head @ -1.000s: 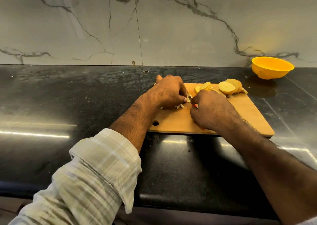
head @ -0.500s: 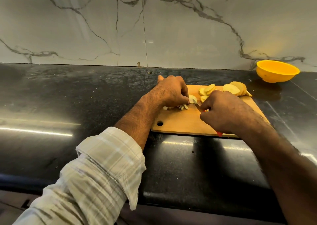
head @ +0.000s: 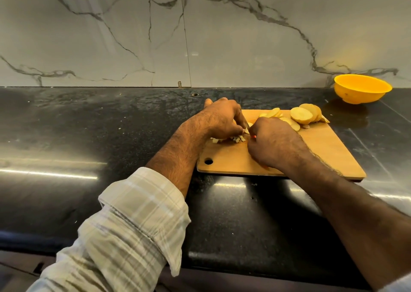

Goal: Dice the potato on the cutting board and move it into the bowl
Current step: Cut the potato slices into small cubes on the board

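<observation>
right hand point(head: 272, 143) has swung its knife back in beside the left hand point(head: 223, 119) – which pins a potato slice point(head: 247, 130) at the cutting board point(head: 322, 149)'s far edge – dicing continues

Bowl point(head: 362, 88): yellow. Board point(head: 322, 149): tan wood; slices point(head: 301, 115) pale yellow. Counter point(head: 111, 125) black, speckled; wall point(head: 222, 31) white, grey-veined; sleeve point(head: 124, 231) beige plaid.

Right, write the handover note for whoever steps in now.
Left hand: curled over a potato slice, pinning it on the cutting board.
Right hand: gripping the knife; only a bit of red handle shows.
Done: small diced pieces beside the left hand.
Left: round slices at the board's far end still to dice, then everything into the yellow bowl on the counter, far right.
</observation>
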A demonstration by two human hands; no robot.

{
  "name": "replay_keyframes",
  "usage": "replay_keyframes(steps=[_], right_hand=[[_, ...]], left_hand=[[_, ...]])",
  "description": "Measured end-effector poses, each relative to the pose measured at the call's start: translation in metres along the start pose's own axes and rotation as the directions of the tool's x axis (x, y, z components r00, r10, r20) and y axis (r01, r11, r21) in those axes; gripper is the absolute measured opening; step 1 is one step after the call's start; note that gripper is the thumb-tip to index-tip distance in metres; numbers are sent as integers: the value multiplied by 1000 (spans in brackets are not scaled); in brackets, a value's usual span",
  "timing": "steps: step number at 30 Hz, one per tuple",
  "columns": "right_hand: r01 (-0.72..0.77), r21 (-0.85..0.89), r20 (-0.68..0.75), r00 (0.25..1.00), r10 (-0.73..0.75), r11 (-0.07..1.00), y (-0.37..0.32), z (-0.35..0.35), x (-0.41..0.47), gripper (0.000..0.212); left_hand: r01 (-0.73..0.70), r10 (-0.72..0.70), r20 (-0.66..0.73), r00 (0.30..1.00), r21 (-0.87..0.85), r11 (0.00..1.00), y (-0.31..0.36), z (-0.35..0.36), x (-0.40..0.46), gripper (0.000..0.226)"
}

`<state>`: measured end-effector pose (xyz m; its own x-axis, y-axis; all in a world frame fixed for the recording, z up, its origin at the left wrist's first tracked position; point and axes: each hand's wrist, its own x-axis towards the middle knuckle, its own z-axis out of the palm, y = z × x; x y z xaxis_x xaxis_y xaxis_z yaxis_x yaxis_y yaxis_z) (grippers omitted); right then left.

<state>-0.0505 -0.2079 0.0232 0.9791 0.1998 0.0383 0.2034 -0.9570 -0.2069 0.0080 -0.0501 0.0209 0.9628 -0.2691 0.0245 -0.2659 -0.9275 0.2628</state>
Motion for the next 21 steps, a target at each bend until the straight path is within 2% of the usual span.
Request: replay_keyframes(steps=[7,11,17,21], right_hand=[[22,17,75,997,-23,1000,6,-11,-7,41],[41,44,114,992,-45,998,18,-20,-19,34],[6,96,-7,1000,-5,995,16,-26,-23,41],[36,107,-37,999,-33,994,10,-13,-14,43]], left_hand=[[24,-24,16,1000,29,999,1,-1,-1,7],[34,-35,17,999,57,998,-1,-3,-2,6],[50,-52,35,998,42,998,-3,-8,-5,3],[50,-53,56,997,58,997,-1,-7,-5,6]])
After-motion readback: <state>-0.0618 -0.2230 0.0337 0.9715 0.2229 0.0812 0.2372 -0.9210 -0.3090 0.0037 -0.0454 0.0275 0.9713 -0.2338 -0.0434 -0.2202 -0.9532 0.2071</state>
